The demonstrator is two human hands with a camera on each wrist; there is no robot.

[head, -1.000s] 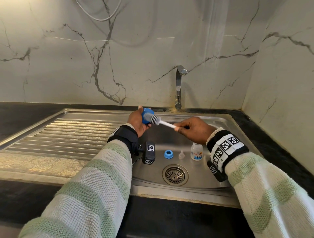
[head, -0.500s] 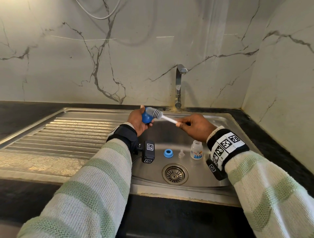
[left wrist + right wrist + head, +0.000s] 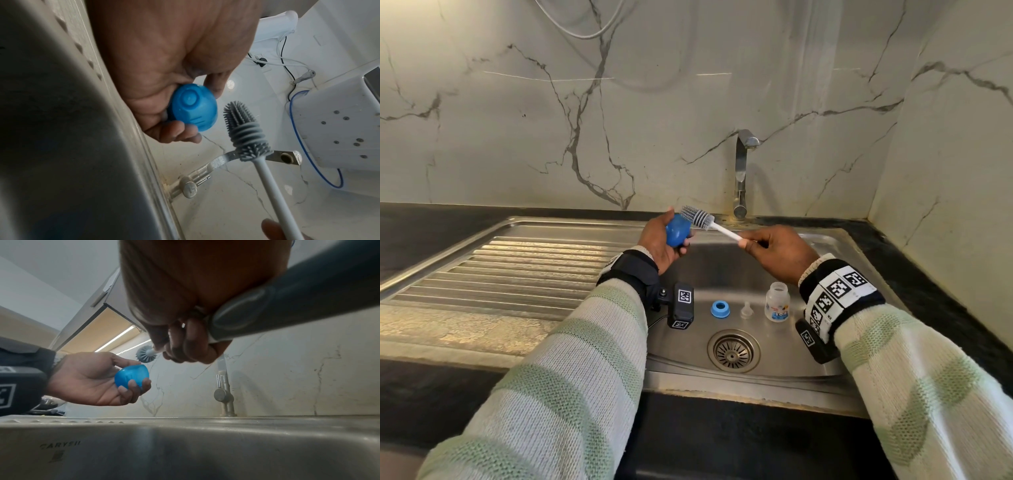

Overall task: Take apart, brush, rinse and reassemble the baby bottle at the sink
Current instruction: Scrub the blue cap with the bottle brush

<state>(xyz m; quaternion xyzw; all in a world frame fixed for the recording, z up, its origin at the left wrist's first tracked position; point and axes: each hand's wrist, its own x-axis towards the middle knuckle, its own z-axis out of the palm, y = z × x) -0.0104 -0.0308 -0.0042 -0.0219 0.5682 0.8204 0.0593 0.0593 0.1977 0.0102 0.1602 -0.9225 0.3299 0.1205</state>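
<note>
Over the back left of the sink basin point(image 3: 784, 359), my left hand point(image 3: 664, 243) grips the blue bottle cap point(image 3: 677, 232) point(image 3: 193, 107) point(image 3: 131, 375) between thumb and fingers. My right hand point(image 3: 777, 251) pinches the white handle of a bottle brush point(image 3: 722, 231); its grey silicone head point(image 3: 697, 216) point(image 3: 244, 131) point(image 3: 146, 354) hovers just above and outside the cap. On the basin floor stand the small clear bottle body point(image 3: 777, 301), the clear nipple point(image 3: 746, 310) and the blue collar ring point(image 3: 720, 309), all apart from each other.
The tap point(image 3: 741, 171) rises at the back of the basin with no water running. The round drain point(image 3: 734, 350) lies in front of the bottle parts. A ribbed steel drainboard point(image 3: 517, 267) extends to the left. Marble walls close the back and right.
The brush head has come out of the cap and lifted above it. The cap has turned in my left hand, its domed top now facing up and outward.
</note>
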